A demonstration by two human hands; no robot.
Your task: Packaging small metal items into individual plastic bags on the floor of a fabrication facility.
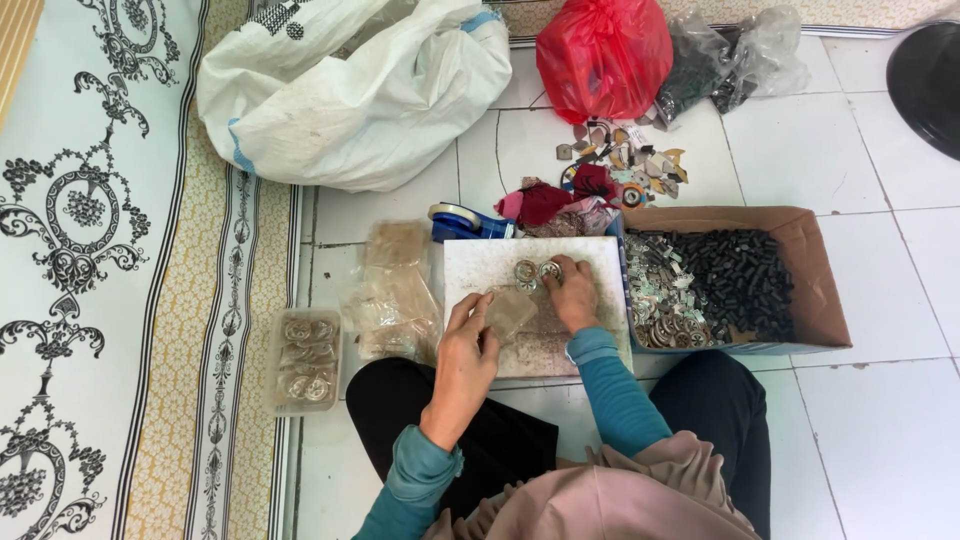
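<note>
The left hand [463, 352] pinches a small clear plastic bag [510, 310] by its near edge, fingers closed on it, holding it just above a white board [470, 262] that lies on the floor in front of the seated person's knees. The right hand [573, 292] rests on the same board a little farther out, its fingertips curled down onto two round silvery metal pieces [535, 271] that lie side by side; whether it grips them or only presses on them I cannot tell. The bag sits between the two hands, just short of the metal pieces.

Left of the board lies a loose pile of more clear bags [395, 290], and beyond that, near the edge of the patterned mat [100, 250], a filled packet of round metal parts [305, 360]. Behind the board stands a blue tape dispenser [465, 220], beside a heap of dark red scraps [560, 200]. Touching the board's right edge is a brown cardboard box [815, 290], with silvery bits on its left side and small black parts on its right. Farther off on the white floor tiles [880, 400] rest a big white sack [360, 90], a red plastic bag [603, 55] and a clear bag of dark pieces [725, 55].
</note>
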